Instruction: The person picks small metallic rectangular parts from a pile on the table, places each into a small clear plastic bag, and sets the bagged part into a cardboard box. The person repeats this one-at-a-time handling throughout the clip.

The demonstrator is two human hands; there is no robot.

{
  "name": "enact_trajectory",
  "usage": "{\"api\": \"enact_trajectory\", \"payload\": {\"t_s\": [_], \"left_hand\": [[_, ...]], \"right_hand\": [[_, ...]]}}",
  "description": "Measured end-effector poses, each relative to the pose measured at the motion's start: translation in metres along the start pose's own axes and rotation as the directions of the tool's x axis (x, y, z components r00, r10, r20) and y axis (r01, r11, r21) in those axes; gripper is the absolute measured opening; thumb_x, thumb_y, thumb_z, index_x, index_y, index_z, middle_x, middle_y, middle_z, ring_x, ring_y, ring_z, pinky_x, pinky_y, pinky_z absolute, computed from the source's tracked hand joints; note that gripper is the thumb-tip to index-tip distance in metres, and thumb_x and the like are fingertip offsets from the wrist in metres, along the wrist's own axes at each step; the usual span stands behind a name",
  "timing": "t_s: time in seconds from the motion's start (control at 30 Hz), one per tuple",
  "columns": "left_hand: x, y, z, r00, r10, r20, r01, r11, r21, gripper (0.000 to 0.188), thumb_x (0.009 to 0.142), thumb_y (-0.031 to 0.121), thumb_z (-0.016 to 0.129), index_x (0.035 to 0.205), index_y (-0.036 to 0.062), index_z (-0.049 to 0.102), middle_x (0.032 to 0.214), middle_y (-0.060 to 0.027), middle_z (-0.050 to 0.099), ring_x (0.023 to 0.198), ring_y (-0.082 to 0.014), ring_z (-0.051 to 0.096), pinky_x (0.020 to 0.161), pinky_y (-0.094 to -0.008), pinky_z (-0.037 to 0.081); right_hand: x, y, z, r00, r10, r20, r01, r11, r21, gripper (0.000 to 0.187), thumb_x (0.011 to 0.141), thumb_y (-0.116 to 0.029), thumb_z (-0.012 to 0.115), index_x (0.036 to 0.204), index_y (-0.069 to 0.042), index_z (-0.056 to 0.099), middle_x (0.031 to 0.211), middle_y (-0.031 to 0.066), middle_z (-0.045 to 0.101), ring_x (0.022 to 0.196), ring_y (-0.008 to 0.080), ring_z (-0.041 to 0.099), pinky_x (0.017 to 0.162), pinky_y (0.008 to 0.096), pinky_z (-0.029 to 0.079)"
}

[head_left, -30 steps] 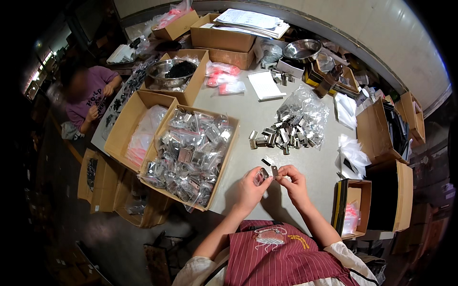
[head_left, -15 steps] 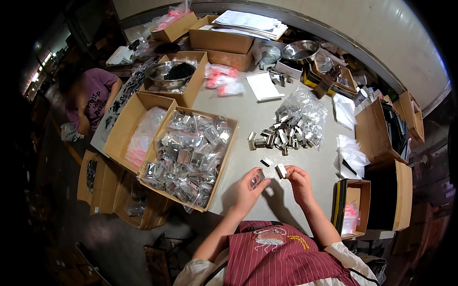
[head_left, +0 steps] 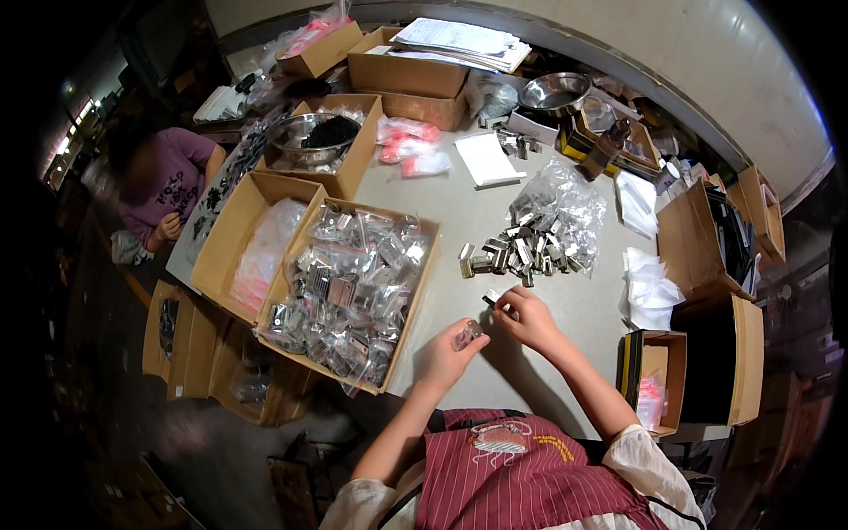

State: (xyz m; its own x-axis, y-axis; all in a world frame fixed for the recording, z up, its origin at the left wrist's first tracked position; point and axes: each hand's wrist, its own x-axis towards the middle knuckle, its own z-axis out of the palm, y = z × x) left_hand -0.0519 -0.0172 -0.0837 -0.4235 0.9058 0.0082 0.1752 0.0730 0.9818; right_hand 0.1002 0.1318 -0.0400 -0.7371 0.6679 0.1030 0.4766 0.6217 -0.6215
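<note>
My left hand is closed round a small clear plastic bag, held above the near part of the table; its contents are hard to make out. To the right, my right hand is low over the tabletop, thumb and fingers pinched together. At its fingertips lies a small black piece, partly covered by the fingers. Whatever the pinch holds is hidden. Beyond the hands is a heap of shiny metal clips, spilling from a large clear bag.
Left of my hands, a cardboard box brims with bagged metal parts. Another box holds plastic bags. White paper sheets and an open box line the right edge. A person in a purple shirt sits at the far left.
My right hand has moved left and away from me to the small pieces on the table. The metal clip it held no longer shows. My left hand shifted slightly left with the bag.
</note>
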Motion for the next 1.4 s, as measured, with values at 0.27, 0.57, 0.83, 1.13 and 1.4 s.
{"api": "enact_trajectory", "payload": {"t_s": [0.27,0.57,0.83,1.13,1.4], "left_hand": [[0.0,0.03,-0.017,0.915,0.322,-0.244,-0.272,0.938,0.217,0.041,0.082,0.021,0.083,0.115,0.0034,0.066,0.077,-0.008,0.063,0.067,-0.0205,0.061,0.062,-0.0334,0.049],[0.01,0.04,0.005,0.884,0.461,-0.08,-0.434,0.872,0.228,0.047,0.081,0.016,0.082,0.121,0.0029,0.062,0.083,-0.0092,0.061,0.071,-0.0238,0.064,0.063,-0.0342,0.052],[0.015,0.017,0.004,0.94,0.324,0.104,-0.34,0.912,0.228,0.042,0.084,0.031,0.08,0.115,0.0071,0.064,0.082,-0.0077,0.064,0.069,-0.0234,0.064,0.062,-0.0343,0.051],[0.001,0.022,0.004,0.998,0.03,-0.062,-0.02,0.988,0.154,0.033,0.087,0.031,0.078,0.105,0.0058,0.067,0.072,-0.0006,0.061,0.063,-0.0102,0.055,0.06,-0.0279,0.045],[0.004,0.002,0.008,0.988,-0.103,-0.115,0.101,0.995,-0.027,0.037,0.086,0.037,0.079,0.107,0.0074,0.07,0.076,0.001,0.067,0.068,-0.0092,0.061,0.064,-0.0264,0.048]], "right_hand": [[0.018,0.03,0.016,0.917,0.315,0.244,-0.389,0.568,0.726,0.012,0.08,-0.008,0.065,0.089,-0.001,0.065,0.089,0.0077,0.067,0.084,0.0218,0.062,0.08,0.0331,0.047],[-0.013,-0.023,-0.013,0.886,0.263,0.382,-0.462,0.432,0.774,0.018,0.084,-0.006,0.061,0.097,0.002,0.071,0.093,0.0059,0.071,0.087,0.0133,0.062,0.085,0.0276,0.047],[0.006,0.033,-0.015,0.92,0.289,0.266,-0.359,0.894,0.27,0.025,0.087,-0.02,0.069,0.097,0.002,0.07,0.099,0.0172,0.07,0.088,0.0251,0.067,0.077,0.0367,0.052],[0.03,0.076,-0.011,0.992,0.109,-0.066,-0.125,0.94,-0.317,0.033,0.081,-0.029,0.075,0.091,-0.001,0.062,0.09,0.0197,0.064,0.085,0.0396,0.064,0.074,0.0478,0.051],[0.066,0.089,-0.021,0.953,0.088,-0.289,-0.189,0.92,-0.344,0.037,0.079,-0.029,0.079,0.096,-0.001,0.062,0.09,0.017,0.065,0.083,0.0375,0.065,0.07,0.0468,0.052]]}}
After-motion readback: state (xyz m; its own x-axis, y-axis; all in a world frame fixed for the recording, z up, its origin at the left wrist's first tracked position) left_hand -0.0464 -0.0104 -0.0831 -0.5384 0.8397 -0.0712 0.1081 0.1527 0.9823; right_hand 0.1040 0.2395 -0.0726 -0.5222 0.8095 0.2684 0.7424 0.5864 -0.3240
